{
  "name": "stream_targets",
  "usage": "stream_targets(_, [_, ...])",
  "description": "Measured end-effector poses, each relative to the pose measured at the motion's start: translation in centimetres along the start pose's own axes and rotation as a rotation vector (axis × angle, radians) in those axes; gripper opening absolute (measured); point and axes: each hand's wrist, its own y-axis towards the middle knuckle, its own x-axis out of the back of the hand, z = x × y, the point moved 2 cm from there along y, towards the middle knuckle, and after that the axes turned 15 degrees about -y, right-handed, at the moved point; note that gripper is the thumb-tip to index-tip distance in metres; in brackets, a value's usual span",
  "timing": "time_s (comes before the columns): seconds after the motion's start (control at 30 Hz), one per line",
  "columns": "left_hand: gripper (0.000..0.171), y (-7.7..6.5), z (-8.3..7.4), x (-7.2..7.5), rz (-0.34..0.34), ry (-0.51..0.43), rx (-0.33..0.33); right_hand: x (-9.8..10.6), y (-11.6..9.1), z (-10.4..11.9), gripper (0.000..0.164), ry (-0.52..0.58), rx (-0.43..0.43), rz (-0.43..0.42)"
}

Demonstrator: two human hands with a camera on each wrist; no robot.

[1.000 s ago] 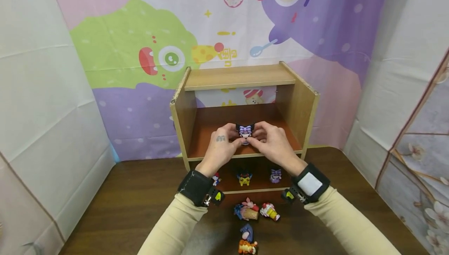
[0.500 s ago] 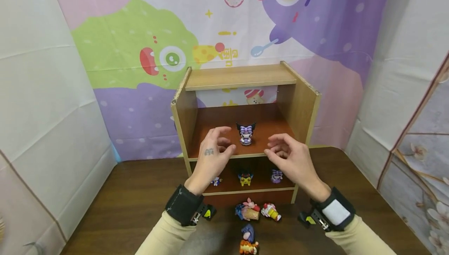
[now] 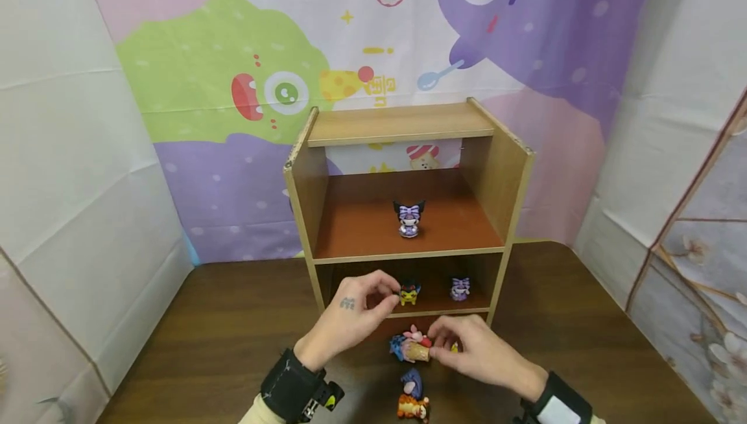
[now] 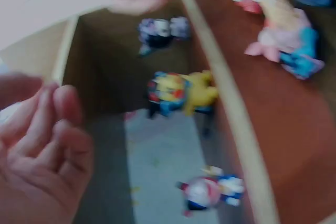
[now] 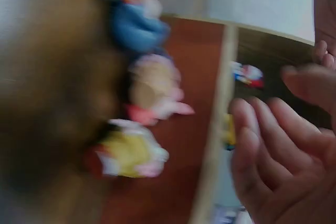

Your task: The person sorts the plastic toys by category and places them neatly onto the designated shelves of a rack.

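Observation:
My left hand (image 3: 353,310), fingers loosely bent and holding nothing, hovers before the lower shelf. Near its fingertips stands a yellow figurine with a dark headpiece (image 3: 409,294). My right hand (image 3: 487,351), also holding nothing, is above the table and mostly covers a yellow-and-white figurine (image 5: 128,153) in the head view. Beside its fingertips lies a blue-and-pink figurine with a tan, cone-like base (image 3: 412,345). A black-eared figurine with a purple bow (image 3: 409,220) stands upright on the upper shelf. A small red, white and blue figurine (image 4: 210,192) is hidden behind my left hand in the head view.
The wooden shelf unit (image 3: 408,257) stands on a dark brown table (image 3: 233,333). A purple figurine (image 3: 460,288) is on the lower shelf's right. Nearer me lie a blue-grey figurine (image 3: 412,383) and an orange striped one (image 3: 413,406). A printed curtain (image 3: 222,87) hangs behind.
Both hands have let go of the black-eared figurine, which stays standing on the upper shelf. They have moved apart and down, the right one lowest, over the figurines on the table.

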Motion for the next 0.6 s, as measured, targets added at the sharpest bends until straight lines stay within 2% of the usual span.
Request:
stream_targets(0.1, [0.008, -1.2, 1.7, -0.4, 0.137, 0.015, 0.107, -2.1, -1.2, -0.5, 0.016, 0.012, 0.012, 0.151])
stream_targets(0.17, [0.007, -1.9, 2.8, -1.0, 0.219, 0.008, 0.166, -3.2, -1.8, -0.7, 0.019, 0.021, 0.007, 0.213])
stream_targets(0.27, [0.007, -2.8, 4.0, -2.4, 0.323, -0.013, 0.221, -4.4, -2.3, -0.7, 0.021, 0.051, -0.058, 0.289])
stream_targets(0.37, [0.008, -3.7, 4.8, -4.2, 0.393, 0.001, 0.229, -5.4, -2.5, -0.7, 0.02, 0.09, -0.122, 0.343])
stream_targets(0.43, [0.008, -4.2, 5.3, -5.3, 0.436, 0.05, 0.205, -6.0, -2.6, -0.7, 0.019, 0.123, -0.155, 0.356])
stream_targets(0.53, [0.008, -5.0, 6.0, -6.5, 0.495, 0.111, 0.163, -6.6, -2.7, -0.7, 0.016, 0.159, -0.151, 0.349])
stream_targets(0.6, [0.009, -5.4, 6.5, -7.0, 0.511, 0.13, 0.147, -6.9, -2.7, -0.7, 0.015, 0.174, -0.13, 0.336])
